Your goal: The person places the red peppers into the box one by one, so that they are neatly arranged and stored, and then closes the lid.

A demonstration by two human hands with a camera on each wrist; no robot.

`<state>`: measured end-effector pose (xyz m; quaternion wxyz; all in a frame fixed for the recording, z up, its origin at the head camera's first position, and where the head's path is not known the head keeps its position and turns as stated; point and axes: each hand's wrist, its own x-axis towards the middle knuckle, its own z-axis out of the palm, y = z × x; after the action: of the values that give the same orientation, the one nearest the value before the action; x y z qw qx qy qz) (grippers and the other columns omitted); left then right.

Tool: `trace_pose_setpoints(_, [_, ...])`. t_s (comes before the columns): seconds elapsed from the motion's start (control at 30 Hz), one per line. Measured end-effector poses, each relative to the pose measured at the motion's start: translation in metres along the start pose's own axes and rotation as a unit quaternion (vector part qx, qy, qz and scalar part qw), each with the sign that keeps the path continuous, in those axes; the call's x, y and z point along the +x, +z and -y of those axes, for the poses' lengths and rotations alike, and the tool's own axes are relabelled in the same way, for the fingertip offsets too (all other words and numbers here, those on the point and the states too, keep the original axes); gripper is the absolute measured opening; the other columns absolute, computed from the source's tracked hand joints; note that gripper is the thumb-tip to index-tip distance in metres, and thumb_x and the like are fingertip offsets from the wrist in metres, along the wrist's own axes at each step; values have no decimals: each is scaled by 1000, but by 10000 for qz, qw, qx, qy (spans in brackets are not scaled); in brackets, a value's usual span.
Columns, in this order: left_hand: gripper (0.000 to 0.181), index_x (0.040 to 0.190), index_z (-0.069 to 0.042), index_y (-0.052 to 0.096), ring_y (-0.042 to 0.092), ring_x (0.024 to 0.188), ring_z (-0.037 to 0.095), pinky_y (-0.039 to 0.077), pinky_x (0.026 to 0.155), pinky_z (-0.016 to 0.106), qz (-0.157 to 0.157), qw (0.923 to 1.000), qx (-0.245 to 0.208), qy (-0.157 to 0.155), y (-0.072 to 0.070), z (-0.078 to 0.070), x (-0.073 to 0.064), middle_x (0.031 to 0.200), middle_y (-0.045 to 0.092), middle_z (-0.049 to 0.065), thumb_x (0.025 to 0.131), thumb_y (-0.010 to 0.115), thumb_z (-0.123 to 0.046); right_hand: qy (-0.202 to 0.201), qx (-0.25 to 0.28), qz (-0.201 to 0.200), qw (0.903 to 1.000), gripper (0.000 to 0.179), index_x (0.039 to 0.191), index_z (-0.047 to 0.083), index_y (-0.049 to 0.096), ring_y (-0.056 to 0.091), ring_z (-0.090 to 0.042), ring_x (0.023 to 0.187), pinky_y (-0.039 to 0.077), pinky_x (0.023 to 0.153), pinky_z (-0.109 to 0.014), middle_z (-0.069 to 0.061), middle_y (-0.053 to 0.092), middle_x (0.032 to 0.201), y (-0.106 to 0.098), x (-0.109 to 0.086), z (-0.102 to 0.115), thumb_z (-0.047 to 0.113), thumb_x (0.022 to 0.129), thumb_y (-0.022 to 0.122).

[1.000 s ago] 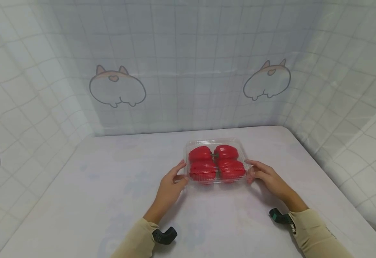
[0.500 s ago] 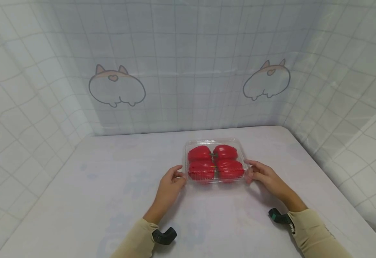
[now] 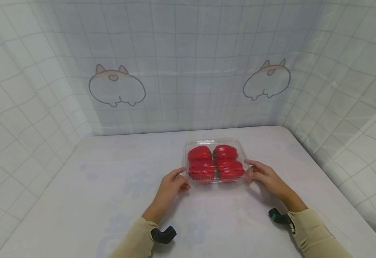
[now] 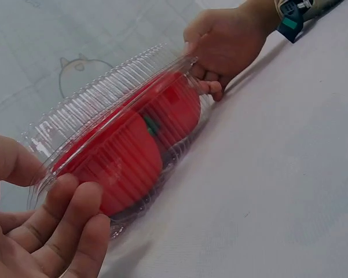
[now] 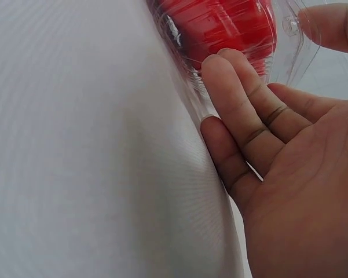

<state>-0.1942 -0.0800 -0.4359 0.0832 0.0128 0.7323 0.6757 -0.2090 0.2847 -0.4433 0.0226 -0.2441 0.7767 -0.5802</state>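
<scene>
A clear plastic clamshell container (image 3: 212, 142) lies on the white table, its lid down over several red bell peppers (image 3: 225, 152) with green stems. At its near left corner, my left hand (image 3: 170, 188) pinches the rim, its other fingers bent in front of the ribbed side in the left wrist view. Across from it my right hand (image 3: 268, 179) holds the near right corner by the rim. In the right wrist view, the fingers (image 5: 237, 110) of that hand reach below the rim along the container's side, one fingertip (image 5: 312, 26) on the rim.
White grid-patterned cloth (image 3: 188, 71) with cartoon animal drawings stands as walls at the back and both sides. A pale flower-printed cover (image 3: 126, 172) lies on the table. A dark wrist-worn device (image 3: 164, 235) juts from each sleeve.
The container has shifted very slightly left, then stayed put. My left fingers have drawn lower along its left edge to the near corner. The right hand has barely moved.
</scene>
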Motion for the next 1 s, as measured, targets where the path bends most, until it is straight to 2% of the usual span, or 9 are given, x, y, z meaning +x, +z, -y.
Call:
trace_pose_setpoints(0.3, [50,147,-5,45,71,89,23,57,88,38,56,9999,-29,-125,2,-2,-1,102,69,19,100,55,-17,-27,-4,-57,10000,42,141,-15,41,67,-26,82,51,87,-19,-20,66,90,-1,1,-3,3,103,44])
trace_pose_setpoints(0.63, [47,144,-4,47,70,86,22,57,86,35,82,9995,-135,-283,2,-2,3,101,70,21,99,53,-12,450,-197,-336,9982,42,142,-7,46,69,-25,83,52,87,-22,-13,70,91,0,1,-2,13,105,47])
trace_pose_setpoints(1.0, [45,141,1,47,68,80,21,58,83,35,98,9988,-402,-243,1,-2,4,97,69,23,97,52,-6,530,-253,-383,9975,41,142,-6,46,69,-25,82,53,86,-22,-12,71,86,3,1,0,12,105,47])
